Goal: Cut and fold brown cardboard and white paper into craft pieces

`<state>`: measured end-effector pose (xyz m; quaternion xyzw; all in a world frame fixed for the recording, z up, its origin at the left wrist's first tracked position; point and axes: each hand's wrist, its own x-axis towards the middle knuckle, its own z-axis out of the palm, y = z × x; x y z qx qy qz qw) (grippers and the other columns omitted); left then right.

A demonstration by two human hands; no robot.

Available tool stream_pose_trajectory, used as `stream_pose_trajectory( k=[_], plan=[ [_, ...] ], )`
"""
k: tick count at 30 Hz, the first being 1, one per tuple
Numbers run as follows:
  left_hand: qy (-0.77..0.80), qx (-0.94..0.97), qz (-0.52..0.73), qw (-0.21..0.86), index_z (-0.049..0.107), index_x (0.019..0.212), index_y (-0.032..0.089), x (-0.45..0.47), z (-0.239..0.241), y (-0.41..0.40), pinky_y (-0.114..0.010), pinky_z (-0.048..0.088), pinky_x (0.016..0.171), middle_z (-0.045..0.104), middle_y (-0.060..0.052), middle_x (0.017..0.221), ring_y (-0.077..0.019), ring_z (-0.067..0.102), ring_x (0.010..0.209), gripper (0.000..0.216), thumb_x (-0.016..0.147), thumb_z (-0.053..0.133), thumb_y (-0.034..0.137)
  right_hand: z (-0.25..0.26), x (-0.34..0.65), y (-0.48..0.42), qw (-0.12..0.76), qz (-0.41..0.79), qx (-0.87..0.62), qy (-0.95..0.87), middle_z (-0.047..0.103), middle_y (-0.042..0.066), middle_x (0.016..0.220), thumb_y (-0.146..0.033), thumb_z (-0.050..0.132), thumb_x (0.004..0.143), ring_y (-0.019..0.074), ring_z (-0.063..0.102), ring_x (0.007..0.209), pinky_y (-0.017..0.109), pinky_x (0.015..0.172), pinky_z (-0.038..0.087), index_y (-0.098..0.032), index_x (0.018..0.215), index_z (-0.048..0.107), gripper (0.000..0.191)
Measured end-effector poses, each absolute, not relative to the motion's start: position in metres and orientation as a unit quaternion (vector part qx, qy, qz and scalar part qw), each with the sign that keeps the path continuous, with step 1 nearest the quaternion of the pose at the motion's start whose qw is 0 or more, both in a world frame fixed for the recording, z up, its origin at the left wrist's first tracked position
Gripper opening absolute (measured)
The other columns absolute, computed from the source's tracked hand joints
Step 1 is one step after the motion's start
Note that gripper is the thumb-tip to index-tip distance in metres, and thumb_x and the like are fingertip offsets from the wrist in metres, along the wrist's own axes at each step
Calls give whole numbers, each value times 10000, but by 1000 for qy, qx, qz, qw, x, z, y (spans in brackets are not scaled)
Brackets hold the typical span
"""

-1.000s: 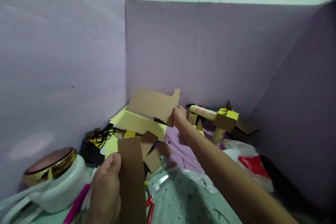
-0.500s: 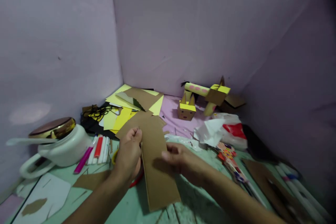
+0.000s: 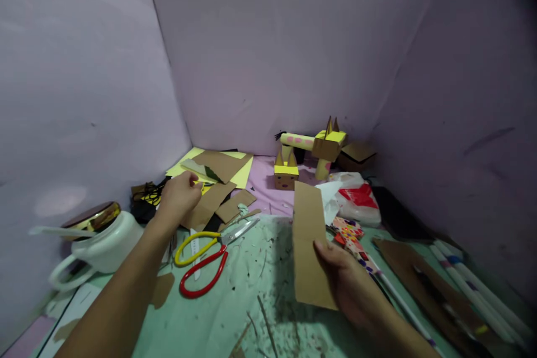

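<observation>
My right hand [image 3: 350, 279] grips a long brown cardboard strip [image 3: 308, 235] by its lower end and holds it upright over the green mat [image 3: 251, 302]. My left hand [image 3: 178, 196] reaches out to the pile of brown cardboard pieces [image 3: 210, 204] and yellow paper [image 3: 241, 176] at the back left, fingers resting on the pile; whether it grips a piece I cannot tell. Scissors with one yellow and one red handle [image 3: 205, 260] lie between my arms.
A white jar with a gold lid [image 3: 98, 235] stands at the left. Two cardboard animal figures [image 3: 312, 148] stand at the back, beside a white and red plastic bag [image 3: 356, 198]. Markers and brown card [image 3: 423, 277] lie at the right. Lilac walls enclose the space.
The strip has passed from my left hand to my right hand and moved right. My left hand has reached out to the cardboard pile. The scissors are now uncovered.
</observation>
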<state>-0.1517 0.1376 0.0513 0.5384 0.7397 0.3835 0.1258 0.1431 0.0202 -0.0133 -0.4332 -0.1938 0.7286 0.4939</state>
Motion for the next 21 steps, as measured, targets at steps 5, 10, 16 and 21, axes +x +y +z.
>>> stream_pose_trajectory(
  k=[5, 10, 16, 21],
  plan=[
    [770, 571, 259, 117, 592, 1070, 151, -138, 19, 146, -464, 464, 874, 601, -75, 1135, -230, 579, 1017, 273, 877, 571, 343, -17, 142, 22, 481, 731, -441, -199, 710, 57, 634, -336, 737, 623, 217, 642, 509, 325, 486, 506, -163, 797, 635, 265],
    [770, 576, 249, 113, 616, 611, 182, -142, 22, 149, -415, 445, 764, 616, -60, 619, -373, 620, 897, 188, 564, 795, 217, -26, 134, 19, 482, 730, -431, -221, 694, 52, 594, -369, 714, 644, 195, 623, 501, 298, 503, 481, -152, 734, 653, 243],
    [757, 568, 309, 91, 571, 484, 191, -146, 82, 118, -323, 399, 685, 386, 30, 447, -332, 572, 883, 178, 622, 677, 229, -29, 130, 22, 499, 734, -410, -209, 709, 46, 633, -374, 731, 602, 174, 623, 539, 276, 548, 471, -129, 733, 668, 285],
    [699, 519, 427, 247, 609, 792, 207, -110, 79, 82, -258, 389, 489, 584, 18, 584, -216, 568, 589, 248, 689, 598, 432, -26, 129, 21, 523, 734, -373, -220, 718, 34, 666, -379, 724, 625, 181, 618, 528, 290, 537, 464, -158, 791, 658, 285]
  ],
)
